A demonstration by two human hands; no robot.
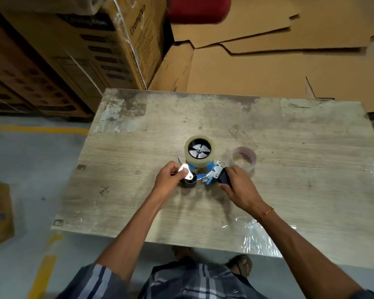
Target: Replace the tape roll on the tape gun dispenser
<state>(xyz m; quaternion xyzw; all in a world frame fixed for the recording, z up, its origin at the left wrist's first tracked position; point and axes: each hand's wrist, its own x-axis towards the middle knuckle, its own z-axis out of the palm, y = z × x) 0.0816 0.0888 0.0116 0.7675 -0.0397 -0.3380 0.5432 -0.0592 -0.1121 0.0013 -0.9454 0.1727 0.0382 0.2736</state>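
Checked blue shirt sleeves lead to both hands on the worn wooden tabletop (289, 147), right hand (239, 186) gripping the blue tape gun dispenser's (214, 174) black handle, left hand (171, 176) fingers pinching its metal flap by the black roller, so the mounted clear tape roll (199, 152) should feed under steadily.

Blue/white plaid shirt (188, 281), short sleeves; thin orange thread bracelet (266, 213) on right wrist; dark sandals (240, 265) at 6 o'clock.
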